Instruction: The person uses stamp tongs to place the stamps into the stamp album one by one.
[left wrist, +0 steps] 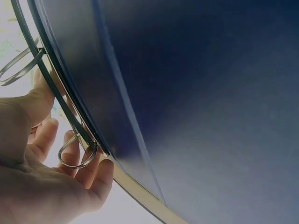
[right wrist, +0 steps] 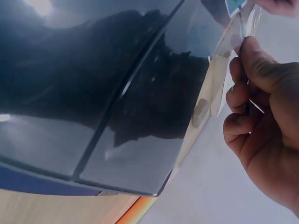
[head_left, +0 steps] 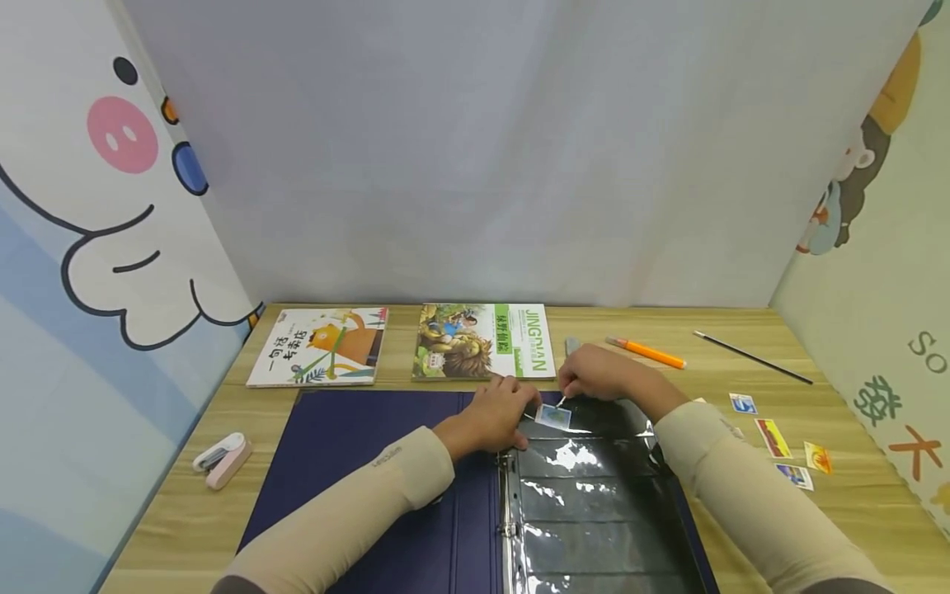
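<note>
One stamp (head_left: 553, 417) near the album's (head_left: 337, 437) far edge, long axis crosswise, between right grip (head_left: 594, 371), closed on tweezers (head_left: 561, 402), and left grip (head_left: 491, 415), nearer, hold unclear.

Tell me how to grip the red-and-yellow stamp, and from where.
Pinch the red-and-yellow stamp by its far short edge, probably with the tweezers, low from the far side: it lies flat, and a bluish stamp crowds its near end.

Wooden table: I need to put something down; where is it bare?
Bare wood lies below the stapler, left of the binder, and right of the right sleeve, below the stamps. Crowded: the binder's far edge, by the lion-cover book, left hand and right hand.
</note>
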Available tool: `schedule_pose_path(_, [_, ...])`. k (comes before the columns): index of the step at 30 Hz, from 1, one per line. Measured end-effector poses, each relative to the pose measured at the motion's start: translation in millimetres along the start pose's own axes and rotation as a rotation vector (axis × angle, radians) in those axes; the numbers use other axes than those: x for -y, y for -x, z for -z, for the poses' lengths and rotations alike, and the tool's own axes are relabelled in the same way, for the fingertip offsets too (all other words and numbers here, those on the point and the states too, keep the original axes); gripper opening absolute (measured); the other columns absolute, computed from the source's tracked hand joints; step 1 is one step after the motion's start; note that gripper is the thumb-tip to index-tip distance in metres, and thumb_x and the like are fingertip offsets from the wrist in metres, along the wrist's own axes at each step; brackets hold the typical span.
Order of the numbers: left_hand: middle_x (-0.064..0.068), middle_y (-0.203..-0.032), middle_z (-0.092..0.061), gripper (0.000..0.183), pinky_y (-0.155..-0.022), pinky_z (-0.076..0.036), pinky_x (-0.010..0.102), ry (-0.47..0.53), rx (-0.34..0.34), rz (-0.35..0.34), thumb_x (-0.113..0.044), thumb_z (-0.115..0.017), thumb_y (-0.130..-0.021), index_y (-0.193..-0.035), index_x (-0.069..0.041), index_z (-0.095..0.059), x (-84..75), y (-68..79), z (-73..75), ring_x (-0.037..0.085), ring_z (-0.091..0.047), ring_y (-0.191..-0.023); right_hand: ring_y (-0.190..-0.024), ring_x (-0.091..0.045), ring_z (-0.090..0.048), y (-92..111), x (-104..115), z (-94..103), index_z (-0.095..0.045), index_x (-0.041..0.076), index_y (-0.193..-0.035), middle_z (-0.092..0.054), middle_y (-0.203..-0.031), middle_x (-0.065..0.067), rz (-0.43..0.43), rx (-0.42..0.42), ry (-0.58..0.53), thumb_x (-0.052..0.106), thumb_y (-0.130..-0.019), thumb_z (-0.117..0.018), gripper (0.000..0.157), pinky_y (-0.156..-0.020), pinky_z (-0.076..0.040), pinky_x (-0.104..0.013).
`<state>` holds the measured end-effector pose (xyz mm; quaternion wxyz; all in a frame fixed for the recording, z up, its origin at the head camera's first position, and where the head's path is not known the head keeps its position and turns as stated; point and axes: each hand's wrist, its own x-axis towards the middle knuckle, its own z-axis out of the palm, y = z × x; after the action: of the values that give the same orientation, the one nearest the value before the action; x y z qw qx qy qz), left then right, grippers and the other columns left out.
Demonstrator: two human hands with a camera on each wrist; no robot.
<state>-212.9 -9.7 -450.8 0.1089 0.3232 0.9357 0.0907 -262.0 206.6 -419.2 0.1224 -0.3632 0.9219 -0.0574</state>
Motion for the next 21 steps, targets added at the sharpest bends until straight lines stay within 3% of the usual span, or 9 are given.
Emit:
schedule_pose_path(15, [0.004,-0.122,-0.05,0.061,-0.091,-0.04,0.042,-0.012,-0.009,0.01,-0.041,-0.079,-0.076,-0.127,-0.025,-0.049,-1.2,-1.8,1.7,0.024,-0.046,-0.116,-0.067,-0.003,-0.052,-14,14,-5.1,-0.069,0.019,-0.074,-0.062,-0.071,0.01,0.192,-0.025,0.094,0.017,-0.083,-0.07,0.01,-0.068,-0.045,-0.024])
schedule_pose_path(21, [0.004,-0.119,-0.051,0.06,-0.089,-0.04,0.04,-0.018,-0.016,0.008,-0.04,-0.079,-0.075,-0.126,-0.025,-0.05,-1.0,0.0,1.2,0.023,-0.047,-0.113,-0.069,-0.002,-0.055,-17,12,-11.0,-0.071,0.02,-0.075,-0.065,-0.072,0.011,0.201,-0.031,0.05,0.02,-0.081,-0.071,0.007,-0.071,-0.046,-0.025])
